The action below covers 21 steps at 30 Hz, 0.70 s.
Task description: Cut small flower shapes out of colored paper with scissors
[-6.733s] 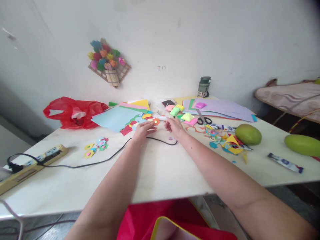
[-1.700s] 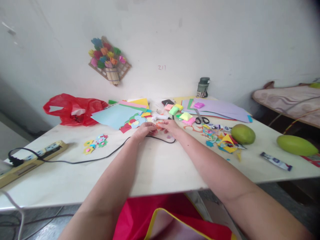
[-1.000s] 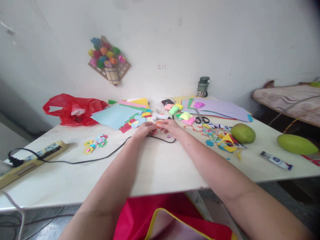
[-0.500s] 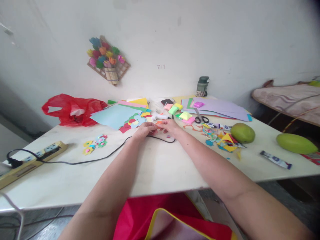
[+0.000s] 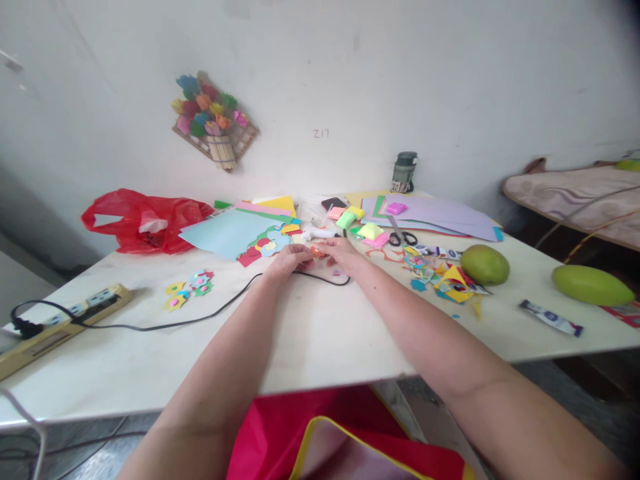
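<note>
Between both hands, above the middle of the white table, is a small orange paper piece. My left hand is closed, its fingertips pinching the piece from the left. My right hand pinches it from the right with thumb and fingers. The fingers partly hide its shape. Just beyond them lies a white glue gun, whose black cord runs left across the table. Small paper flowers with pink centres lie to the left. Cut paper shapes rest beyond my left hand.
Scissors, soft clay packs and paper scraps lie right of the hands. Further right are two green mangoes and a tube. A power strip and red plastic bag occupy the left; coloured sheets lie behind.
My right fingers have shifted slightly around the orange paper piece, and a bit more of it shows. Both hands stay in the same place; the whole view has moved only a little.
</note>
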Motion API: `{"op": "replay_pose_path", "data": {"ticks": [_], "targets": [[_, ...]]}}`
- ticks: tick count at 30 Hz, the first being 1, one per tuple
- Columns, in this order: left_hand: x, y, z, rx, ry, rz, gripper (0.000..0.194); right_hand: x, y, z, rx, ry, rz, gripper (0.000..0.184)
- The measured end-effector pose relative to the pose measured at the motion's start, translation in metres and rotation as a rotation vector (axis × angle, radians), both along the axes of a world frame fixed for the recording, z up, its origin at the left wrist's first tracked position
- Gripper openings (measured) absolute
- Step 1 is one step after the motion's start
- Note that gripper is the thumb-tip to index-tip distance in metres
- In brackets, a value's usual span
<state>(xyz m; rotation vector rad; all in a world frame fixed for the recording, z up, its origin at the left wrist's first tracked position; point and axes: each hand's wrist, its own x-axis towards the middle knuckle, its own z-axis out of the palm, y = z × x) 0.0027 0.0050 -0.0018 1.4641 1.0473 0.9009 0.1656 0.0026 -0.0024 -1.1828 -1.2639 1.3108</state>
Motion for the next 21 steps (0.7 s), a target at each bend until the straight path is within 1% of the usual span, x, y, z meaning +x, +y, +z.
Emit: {"op": "replay_pose_path", "data": {"ticks": [4, 7, 10, 12, 13, 16, 19, 21], "targets": [[0.0011, -0.0006, 0.0004, 0.018, 0.015, -0.010, 0.020, -0.0020, 0.0029, -0.0037, 0.010, -0.047, -0.045, 0.016], [0.0010, -0.0008, 0.0004, 0.018, 0.014, -0.014, 0.020, -0.0023, 0.0013, -0.0021, -0.011, -0.089, -0.063, 0.018], [0.0006, -0.0008, 0.0004, 0.012, -0.001, -0.002, 0.020, -0.0010, -0.0019, 0.0027, -0.044, -0.073, -0.014, 0.029], [0.0007, -0.0008, 0.0004, 0.005, -0.016, 0.014, 0.021, 0.0006, -0.0028, 0.0050, -0.054, -0.004, 0.035, 0.038], [0.0009, -0.0009, 0.0003, 0.002, -0.025, 0.025, 0.022, 0.0015, -0.0025, 0.0052, -0.049, 0.034, 0.052, 0.039], [0.0020, -0.0012, 0.0002, -0.007, -0.046, 0.053, 0.023, 0.0032, 0.0006, 0.0023, -0.006, 0.078, 0.051, 0.030], [0.0026, -0.0015, 0.0004, -0.005, -0.056, 0.065, 0.024, 0.0032, 0.0040, -0.0020, 0.037, 0.066, 0.005, 0.018], [0.0022, -0.0010, 0.0005, -0.001, -0.056, 0.055, 0.025, 0.0027, 0.0050, -0.0034, 0.052, 0.051, -0.030, 0.013]]}}
